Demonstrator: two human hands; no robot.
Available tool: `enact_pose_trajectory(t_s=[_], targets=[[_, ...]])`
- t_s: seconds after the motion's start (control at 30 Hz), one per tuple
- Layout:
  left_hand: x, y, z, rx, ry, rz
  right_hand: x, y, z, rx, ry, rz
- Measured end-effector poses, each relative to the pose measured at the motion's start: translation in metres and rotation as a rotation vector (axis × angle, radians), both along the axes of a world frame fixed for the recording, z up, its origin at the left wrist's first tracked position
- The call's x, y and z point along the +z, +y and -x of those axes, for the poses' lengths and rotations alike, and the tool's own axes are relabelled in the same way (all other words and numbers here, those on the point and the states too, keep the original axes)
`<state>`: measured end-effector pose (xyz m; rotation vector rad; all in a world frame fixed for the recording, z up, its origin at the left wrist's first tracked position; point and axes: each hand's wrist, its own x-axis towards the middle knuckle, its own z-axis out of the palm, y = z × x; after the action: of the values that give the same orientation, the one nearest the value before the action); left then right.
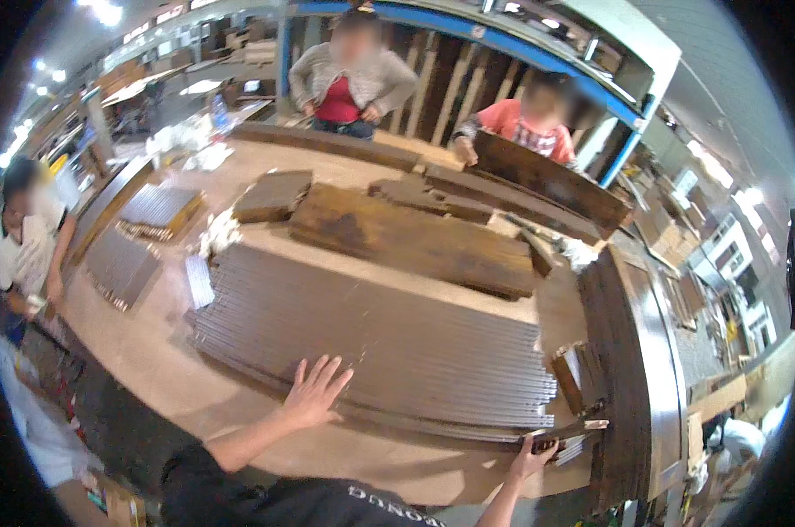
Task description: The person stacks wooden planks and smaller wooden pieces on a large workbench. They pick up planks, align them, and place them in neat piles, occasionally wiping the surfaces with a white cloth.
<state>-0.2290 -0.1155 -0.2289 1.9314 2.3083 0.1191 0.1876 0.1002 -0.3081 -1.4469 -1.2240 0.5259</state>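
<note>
Wide bed of dark brown wooden slats [371, 307] lies side by side on the tan worktable [143, 342], directly ahead of both hands. I see the left hand [318, 393] palm down, fingers spread, at the near edge of the slats — left of their middle. Right hand [535, 451] at the near right corner, fingers curled around a dark strip [573, 431]; from my remote feed I can't tell whether it is one piece or several. Short slat bundle [582, 378] just beyond that hand. Stained wooden board [406, 233] past the slats, well apart from the hands. Across the table — a co-worker [503, 119] holding a dark plank [546, 184].
</note>
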Motion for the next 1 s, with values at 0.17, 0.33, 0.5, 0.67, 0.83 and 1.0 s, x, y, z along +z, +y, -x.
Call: enact_pose_trajectory(t_s=[0.17,0.33,0.5,0.67,0.83,1.0], targets=[[0.049,0.092,0.040,-0.071,-0.153,-0.087,-0.025,0.016,0.003,-0.112,-0.127,-0.031],[0.046,0.260,0.095,-0.028,0.044,-0.089,-0.019,0.012,0.014,-0.169,-0.195,0.037],[0.022,0.376,0.120,-0.025,0.132,0.169,-0.022,0.011,0.019,-0.310,-0.248,0.212],[-0.016,0.404,0.104,0.051,0.172,0.133,-0.022,0.003,0.016,-0.257,-0.276,0.287],[-0.050,0.397,0.106,0.037,0.266,-0.065,-0.028,0.008,0.015,-0.178,-0.064,0.064],[-0.048,0.380,0.106,0.013,0.262,-0.159,-0.016,0.012,0.014,-0.120,-0.093,0.071]])
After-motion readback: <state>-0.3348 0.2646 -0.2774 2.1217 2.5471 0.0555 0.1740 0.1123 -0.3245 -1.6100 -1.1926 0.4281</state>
